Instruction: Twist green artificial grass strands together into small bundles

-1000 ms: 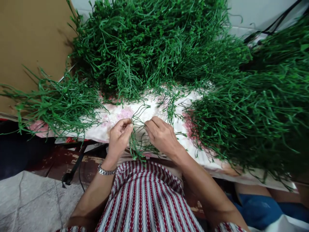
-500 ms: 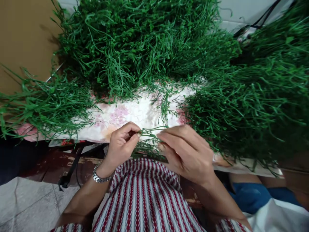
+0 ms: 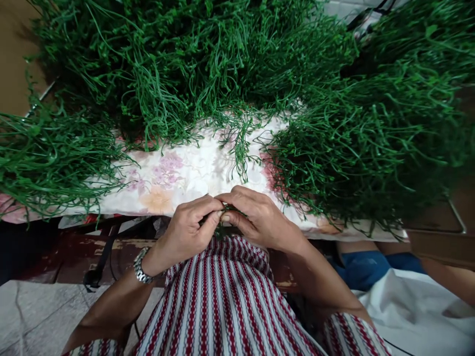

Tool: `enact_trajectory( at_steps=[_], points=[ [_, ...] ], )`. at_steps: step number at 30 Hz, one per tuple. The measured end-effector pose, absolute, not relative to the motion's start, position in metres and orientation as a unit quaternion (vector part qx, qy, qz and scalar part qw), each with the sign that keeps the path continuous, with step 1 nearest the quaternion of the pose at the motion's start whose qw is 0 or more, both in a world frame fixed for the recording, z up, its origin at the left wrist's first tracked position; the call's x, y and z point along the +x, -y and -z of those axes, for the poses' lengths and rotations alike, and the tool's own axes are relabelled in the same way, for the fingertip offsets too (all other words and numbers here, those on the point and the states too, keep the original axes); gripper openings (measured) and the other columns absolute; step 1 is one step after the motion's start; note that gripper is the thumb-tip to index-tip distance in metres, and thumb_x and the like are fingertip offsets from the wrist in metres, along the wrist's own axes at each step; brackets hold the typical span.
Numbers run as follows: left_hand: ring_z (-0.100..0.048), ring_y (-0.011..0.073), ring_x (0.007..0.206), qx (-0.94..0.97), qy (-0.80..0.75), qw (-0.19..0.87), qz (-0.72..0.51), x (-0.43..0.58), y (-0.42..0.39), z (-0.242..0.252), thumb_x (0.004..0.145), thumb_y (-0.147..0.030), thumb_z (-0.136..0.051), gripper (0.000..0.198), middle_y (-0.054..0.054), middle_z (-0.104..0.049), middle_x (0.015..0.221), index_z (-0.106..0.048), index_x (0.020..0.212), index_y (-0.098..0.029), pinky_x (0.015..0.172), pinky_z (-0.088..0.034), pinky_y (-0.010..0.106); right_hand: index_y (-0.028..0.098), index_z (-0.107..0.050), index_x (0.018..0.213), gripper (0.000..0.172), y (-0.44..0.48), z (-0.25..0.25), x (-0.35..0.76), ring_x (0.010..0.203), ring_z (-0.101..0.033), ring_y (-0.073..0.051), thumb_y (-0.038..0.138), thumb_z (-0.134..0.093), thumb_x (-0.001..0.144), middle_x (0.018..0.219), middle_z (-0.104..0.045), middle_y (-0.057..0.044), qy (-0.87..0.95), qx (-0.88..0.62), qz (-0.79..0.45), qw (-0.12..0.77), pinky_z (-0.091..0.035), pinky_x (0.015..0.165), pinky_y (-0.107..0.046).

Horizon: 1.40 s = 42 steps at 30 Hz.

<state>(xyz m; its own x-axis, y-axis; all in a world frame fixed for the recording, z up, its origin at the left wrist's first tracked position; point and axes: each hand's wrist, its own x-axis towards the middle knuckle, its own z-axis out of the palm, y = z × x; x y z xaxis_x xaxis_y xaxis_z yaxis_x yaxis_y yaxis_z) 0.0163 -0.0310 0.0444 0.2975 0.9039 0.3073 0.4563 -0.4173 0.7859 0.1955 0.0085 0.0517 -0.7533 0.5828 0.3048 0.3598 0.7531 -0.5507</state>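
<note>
My left hand and my right hand meet fingertip to fingertip just above my striped lap, at the near edge of the floral cloth. Both pinch a small green sprig of thin strands, most of it hidden between the fingers. A metal watch sits on my left wrist.
Big heaps of green strands cover the table: one at the back, one at the right, a flatter one at the left. Brown board stands far left. Another person's blue-clad legs and white cloth lie at the right.
My hands have come together and drawn back towards my lap. The sprig, spread out between them a second ago, is now bunched inside the fingers. The camera tilted down.
</note>
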Motion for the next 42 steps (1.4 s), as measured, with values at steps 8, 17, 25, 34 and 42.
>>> enact_trajectory(
  at_steps=[8,17,25,34,42],
  points=[
    [-0.041,0.0098,0.052,0.852,-0.408,0.189,-0.27,0.015,0.025,-0.048,0.081,-0.007,-0.043,0.024,-0.002,-0.047,0.055,-0.051,0.06,-0.016,0.052,-0.031,0.026,0.013,-0.051,0.077,0.013,-0.004,-0.056,0.203,0.062,-0.04,-0.011,0.015,-0.045,0.087,0.071,-0.044,-0.002,0.926,-0.296,-0.196,0.129,-0.032,0.055,-0.024],
    [-0.051,0.0108,0.054,0.831,-0.206,0.429,-0.288,0.013,0.02,-0.058,0.08,-0.004,-0.046,0.019,0.002,-0.059,0.057,-0.059,0.07,-0.015,0.054,-0.038,0.024,0.012,-0.054,0.064,0.03,-0.007,-0.047,0.21,0.061,-0.042,-0.01,0.023,-0.045,0.091,0.059,-0.046,-0.001,0.86,-0.068,-0.453,0.223,-0.036,0.06,-0.022],
    [-0.057,0.0101,0.054,0.733,-0.229,0.551,-0.325,-0.007,0.018,-0.057,0.081,-0.011,-0.052,0.015,0.001,-0.065,0.061,-0.063,0.075,-0.018,0.054,-0.044,0.022,0.014,-0.063,0.074,0.026,0.002,-0.047,0.239,0.06,-0.049,-0.009,0.028,-0.048,0.09,0.062,-0.053,-0.002,0.761,-0.077,-0.57,0.301,-0.04,0.058,-0.022],
    [-0.053,0.0086,0.062,0.676,-0.445,0.464,-0.36,0.025,0.009,-0.045,0.081,-0.015,-0.053,0.008,-0.001,-0.06,0.068,-0.061,0.081,-0.015,0.059,-0.041,0.019,0.014,-0.058,0.096,0.02,0.0,-0.044,0.213,0.071,-0.052,-0.01,0.03,-0.049,0.09,0.081,-0.058,-0.003,0.775,-0.383,-0.374,0.335,-0.039,0.065,-0.021],
    [-0.054,0.0088,0.077,0.676,-0.424,0.486,-0.356,0.022,0.017,-0.049,0.077,-0.005,-0.051,0.021,-0.002,-0.058,0.082,-0.054,0.093,-0.019,0.07,-0.043,0.018,0.014,-0.053,0.08,0.015,0.005,-0.028,0.205,0.066,-0.045,-0.009,0.026,-0.054,0.088,0.07,-0.046,0.001,0.795,-0.33,-0.393,0.322,-0.034,0.062,-0.02]
  ],
)
